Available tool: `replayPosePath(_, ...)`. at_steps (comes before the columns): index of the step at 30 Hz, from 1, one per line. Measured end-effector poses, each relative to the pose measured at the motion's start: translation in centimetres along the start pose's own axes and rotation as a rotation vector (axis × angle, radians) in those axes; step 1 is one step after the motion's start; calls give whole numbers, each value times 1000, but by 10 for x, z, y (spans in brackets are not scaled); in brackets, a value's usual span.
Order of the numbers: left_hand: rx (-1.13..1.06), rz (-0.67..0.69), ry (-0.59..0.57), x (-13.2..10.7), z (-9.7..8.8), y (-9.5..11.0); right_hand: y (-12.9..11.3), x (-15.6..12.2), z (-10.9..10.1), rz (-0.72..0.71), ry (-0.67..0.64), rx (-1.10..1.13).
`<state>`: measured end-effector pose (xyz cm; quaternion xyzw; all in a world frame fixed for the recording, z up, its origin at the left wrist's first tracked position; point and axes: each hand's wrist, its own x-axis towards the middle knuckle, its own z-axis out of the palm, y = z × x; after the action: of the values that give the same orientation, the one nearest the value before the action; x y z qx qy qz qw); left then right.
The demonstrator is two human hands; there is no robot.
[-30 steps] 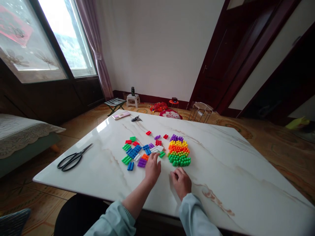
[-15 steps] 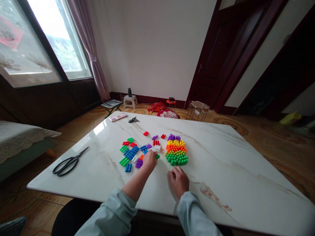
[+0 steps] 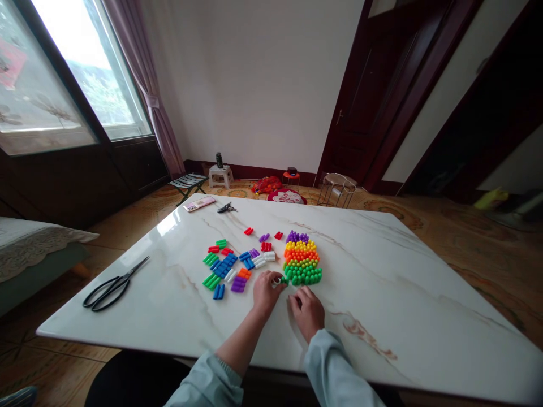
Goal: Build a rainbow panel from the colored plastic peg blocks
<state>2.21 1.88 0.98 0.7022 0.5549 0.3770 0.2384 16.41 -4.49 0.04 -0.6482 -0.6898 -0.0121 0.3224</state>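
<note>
- By the right hand [image 3: 309, 308], curled low over the table [image 3: 382, 294], whether anything is gripped cannot be told.
- By the left hand [image 3: 267, 293], a green bead cluster [image 3: 284, 280] is pinched between near-closed fingertips, just beside the beaded block [image 3: 302, 256]; a light, level hold seems best, so neighbouring beads are not knocked.
- One pair of scissors [image 3: 123, 278] is seen.
- Five red clusters [image 3: 266, 247], three purple clusters [image 3: 238, 284] and one orange cluster [image 3: 244, 274] are counted loose.
- Farthest, one pliers-like tool [image 3: 226, 208] and one phone [image 3: 199, 204] are seen.

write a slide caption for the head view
At a marbled table, the left grip pinches a green piece beside a color-banded cluster, the right grip nearby.
</note>
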Motion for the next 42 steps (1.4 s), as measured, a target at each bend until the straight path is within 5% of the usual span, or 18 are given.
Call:
replayPosePath(16, 23, -69, -8, 3, 2, 8, 1, -1, -1, 2, -54, -17)
replayPosePath(21, -144, -38, 26, 0, 3, -1, -11, 9, 0, -9, -176, -218)
replayPosePath(24, -266, -27, -49, -3, -2, -6, -26, 20, 7, -29, -303, -241)
replayPosePath(29, -251, -48, -52, 16, -55, -24, -45, 28, 25, -84, -332, -252)
replayPosePath(33, 235, -66, 97, 67, -124, -48, -45, 23, 35, -89, -276, -292)
replayPosePath(35, 527, -181, -5, 94, -150, -62, -43, 21, 38, -105, -244, -297)
replayPosePath(38, 602, -215, -145, 126, -168, -81, -40, 19, 41, -126, -216, -303)
replayPosePath(42, 621, -187, -310, 145, -164, -99, -39, 19, 44, -144, -188, -306)
